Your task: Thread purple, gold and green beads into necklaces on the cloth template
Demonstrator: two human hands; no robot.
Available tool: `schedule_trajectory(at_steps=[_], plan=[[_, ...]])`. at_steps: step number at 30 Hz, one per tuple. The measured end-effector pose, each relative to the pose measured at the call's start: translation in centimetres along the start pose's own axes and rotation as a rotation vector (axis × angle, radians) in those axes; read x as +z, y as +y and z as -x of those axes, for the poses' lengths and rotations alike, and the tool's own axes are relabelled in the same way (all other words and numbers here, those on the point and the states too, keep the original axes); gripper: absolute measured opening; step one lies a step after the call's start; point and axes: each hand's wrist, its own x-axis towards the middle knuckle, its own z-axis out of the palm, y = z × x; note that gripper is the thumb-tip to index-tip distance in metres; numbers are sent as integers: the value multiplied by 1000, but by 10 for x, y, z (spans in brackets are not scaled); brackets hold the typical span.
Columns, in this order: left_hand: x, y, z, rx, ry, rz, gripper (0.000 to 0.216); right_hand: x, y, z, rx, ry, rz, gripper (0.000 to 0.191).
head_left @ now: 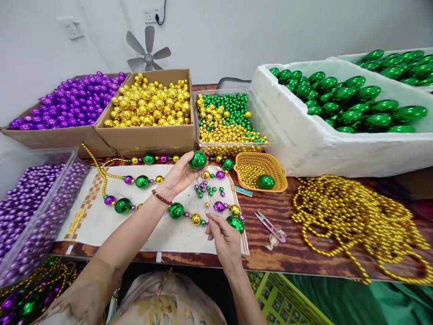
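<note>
My left hand (178, 174) is closed around a large shiny green bead (198, 160), held above the white cloth (135, 239). My right hand (223, 237) pinches the lower end of a thin, pale, needle-like strand (207, 194), which runs up toward that bead. Whether its tip is inside the bead I cannot tell. Small green and purple beads (210, 191) lie loose on the cloth between my hands. A strung bead necklace (176, 211) in green, gold and purple curves across the cloth, passing under my left forearm. One large green bead (236, 223) lies just beside my right hand.
Behind the cloth stand boxes of purple beads (77, 101) and gold beads (152, 106), and a clear bin (230, 145). A yellow basket (286, 183), pink-handled thread snips (270, 227), gold bead chains (355, 221) and a foam box (372, 153) are rightward. A purple-bead bin (37, 216) stands left.
</note>
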Motion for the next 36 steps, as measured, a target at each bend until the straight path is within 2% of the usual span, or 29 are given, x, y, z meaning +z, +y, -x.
schedule_trajectory(at_steps=[8, 13, 17, 22, 28, 33, 36], plan=[[-2, -2, 4, 1, -73, -44, 12, 3, 0, -3, 30, -8, 8, 24], [1, -3, 10, 38, -108, -90, 22, 4, 0, -4, 37, 15, -9, 22], [7, -4, 19, 85, -188, -159, 32, 6, 4, -8, 10, 39, -12, 23], [9, -16, 34, 29, -231, -188, 37, 10, 4, -20, -2, 44, -17, 23], [3, -36, 44, -41, -234, -162, 38, 8, -12, -33, 80, 61, -68, 25], [1, -42, 39, -29, -193, -120, 36, -2, -18, -37, 161, -14, -131, 30], [3, -50, 38, 2, -219, -165, 37, -5, -16, -37, 221, 56, -204, 30]])
